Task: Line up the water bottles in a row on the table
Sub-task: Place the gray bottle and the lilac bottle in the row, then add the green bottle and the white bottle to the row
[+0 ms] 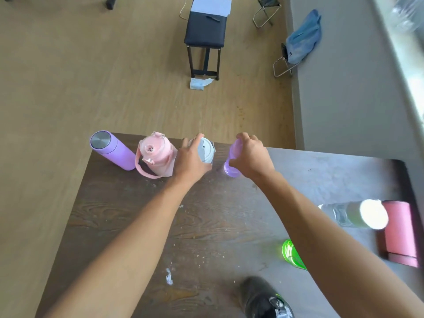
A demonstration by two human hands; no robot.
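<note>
Along the far edge of the dark wooden table [128, 226] stand a purple flask with a steel cap [114, 152] and a pink bottle with a strap [156, 157]. My left hand [190, 159] grips a white-lidded bottle [206, 151] just right of the pink one. To its right, my right hand [251, 157] holds a small translucent purple bottle [232, 167]. Nearer me at the right are a clear bottle with a white cap [353, 214], a pink bottle [400, 232], a green bottle [292, 254] partly behind my forearm, and a black bottle [263, 297].
The table's far edge runs just behind the row. Beyond it on the wood floor stand a black stool [204, 31] with papers and two folding stools, one [296, 47] with a blue cloth. A grey wall and sill run along the right.
</note>
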